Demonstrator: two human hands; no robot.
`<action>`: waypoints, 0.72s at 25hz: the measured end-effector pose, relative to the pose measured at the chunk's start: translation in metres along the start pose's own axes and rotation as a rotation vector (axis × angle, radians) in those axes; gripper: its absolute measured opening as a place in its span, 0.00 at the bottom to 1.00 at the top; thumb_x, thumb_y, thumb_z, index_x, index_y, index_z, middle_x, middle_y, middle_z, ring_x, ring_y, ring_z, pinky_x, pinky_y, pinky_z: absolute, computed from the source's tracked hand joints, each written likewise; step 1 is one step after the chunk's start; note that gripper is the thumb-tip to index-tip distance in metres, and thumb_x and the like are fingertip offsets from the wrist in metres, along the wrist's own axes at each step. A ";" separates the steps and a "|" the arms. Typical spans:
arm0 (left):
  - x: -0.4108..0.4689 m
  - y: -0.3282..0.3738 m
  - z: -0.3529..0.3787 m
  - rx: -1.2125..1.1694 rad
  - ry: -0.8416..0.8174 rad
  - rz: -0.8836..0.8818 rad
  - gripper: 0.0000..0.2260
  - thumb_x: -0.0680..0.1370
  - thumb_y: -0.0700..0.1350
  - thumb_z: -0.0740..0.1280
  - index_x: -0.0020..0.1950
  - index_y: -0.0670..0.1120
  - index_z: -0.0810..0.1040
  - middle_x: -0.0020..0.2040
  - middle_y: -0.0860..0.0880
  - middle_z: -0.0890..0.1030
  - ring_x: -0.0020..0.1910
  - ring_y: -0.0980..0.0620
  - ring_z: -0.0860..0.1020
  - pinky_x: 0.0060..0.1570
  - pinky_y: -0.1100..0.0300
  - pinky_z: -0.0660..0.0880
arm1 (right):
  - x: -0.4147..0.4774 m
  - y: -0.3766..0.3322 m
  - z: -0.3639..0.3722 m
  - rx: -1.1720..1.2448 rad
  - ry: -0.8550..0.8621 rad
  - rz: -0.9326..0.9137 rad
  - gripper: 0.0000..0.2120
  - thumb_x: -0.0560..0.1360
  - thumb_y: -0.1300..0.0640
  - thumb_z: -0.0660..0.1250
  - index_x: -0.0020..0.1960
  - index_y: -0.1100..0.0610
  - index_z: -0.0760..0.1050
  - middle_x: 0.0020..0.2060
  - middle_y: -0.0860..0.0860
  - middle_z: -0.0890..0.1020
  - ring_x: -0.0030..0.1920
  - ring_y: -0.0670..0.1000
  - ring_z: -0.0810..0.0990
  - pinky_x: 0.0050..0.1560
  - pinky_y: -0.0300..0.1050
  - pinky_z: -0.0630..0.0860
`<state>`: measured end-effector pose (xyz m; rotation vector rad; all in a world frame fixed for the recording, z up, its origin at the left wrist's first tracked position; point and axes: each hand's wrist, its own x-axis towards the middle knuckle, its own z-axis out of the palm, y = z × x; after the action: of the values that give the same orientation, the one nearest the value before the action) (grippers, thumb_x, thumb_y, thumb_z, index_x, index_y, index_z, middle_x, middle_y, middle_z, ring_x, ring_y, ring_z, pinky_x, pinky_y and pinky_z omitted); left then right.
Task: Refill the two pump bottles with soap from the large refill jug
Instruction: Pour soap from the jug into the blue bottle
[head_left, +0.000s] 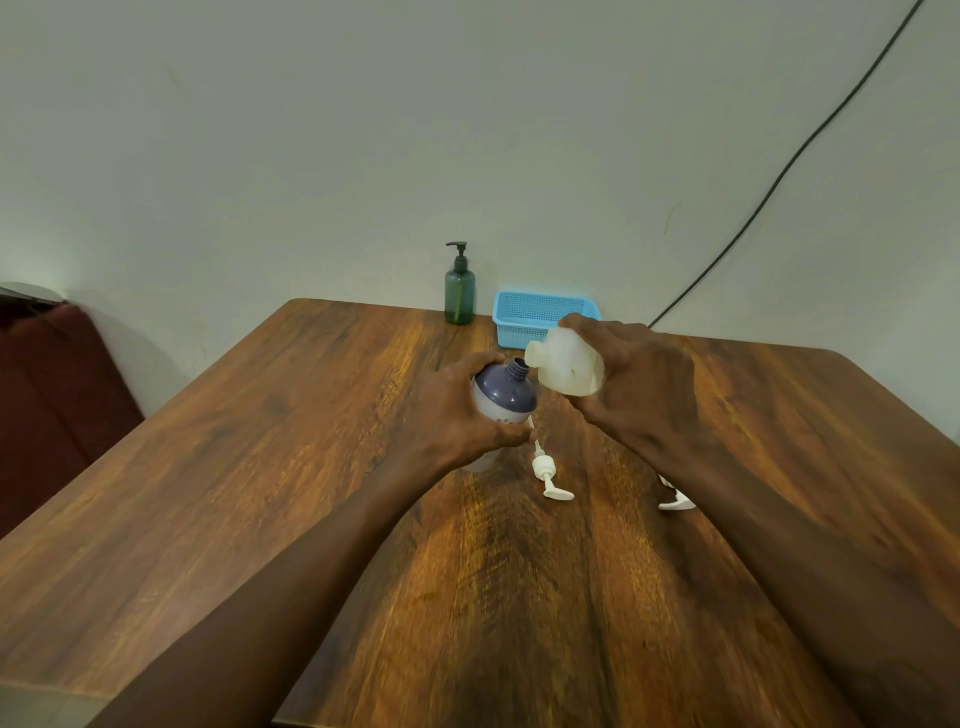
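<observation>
The left hand (457, 415) curls round a purple-shouldered white plastic bottle (504, 397), uncapped, at the middle of the desk (260, 467). The right hand (639, 379) grips a translucent white refill jug (569, 366), tilted with its mouth just beside that neck. A white pump head (548, 473) lies nearer, and at the far edge stand a green pump bottle (460, 296) and a blue mesh basket (535, 317), partly hidden by the jug.

Open tabletop (234, 493) at left; green bottle (460, 293) and blue basket (524, 325) at far edge, loose pump (545, 470), perhaps two, mid-table.

Jug (569, 366) right of bottle (504, 395); pump head (548, 473) before them; basket (535, 312) behind.
</observation>
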<state>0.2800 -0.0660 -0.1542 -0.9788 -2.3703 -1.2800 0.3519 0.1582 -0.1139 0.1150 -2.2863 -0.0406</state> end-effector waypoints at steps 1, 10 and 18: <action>0.000 0.001 0.000 0.000 0.003 0.004 0.43 0.58 0.69 0.75 0.69 0.52 0.75 0.61 0.53 0.81 0.55 0.58 0.77 0.54 0.67 0.73 | 0.000 0.000 0.000 -0.009 -0.003 -0.002 0.34 0.67 0.46 0.79 0.69 0.49 0.71 0.56 0.55 0.86 0.48 0.59 0.85 0.46 0.58 0.83; 0.000 -0.006 0.000 0.026 0.002 -0.022 0.42 0.58 0.70 0.75 0.69 0.56 0.73 0.61 0.55 0.80 0.56 0.55 0.78 0.57 0.53 0.80 | 0.002 -0.003 -0.001 -0.030 -0.039 0.006 0.35 0.66 0.47 0.81 0.69 0.50 0.74 0.59 0.54 0.85 0.51 0.58 0.84 0.52 0.58 0.83; 0.000 -0.002 0.000 0.003 -0.016 0.005 0.42 0.58 0.70 0.73 0.68 0.53 0.75 0.60 0.54 0.81 0.54 0.59 0.76 0.52 0.67 0.71 | 0.003 -0.005 -0.004 -0.039 -0.038 -0.007 0.35 0.64 0.49 0.82 0.69 0.50 0.74 0.59 0.55 0.85 0.52 0.60 0.84 0.53 0.60 0.82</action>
<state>0.2787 -0.0672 -0.1555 -0.9964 -2.3797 -1.2712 0.3531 0.1530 -0.1089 0.1022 -2.3222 -0.0917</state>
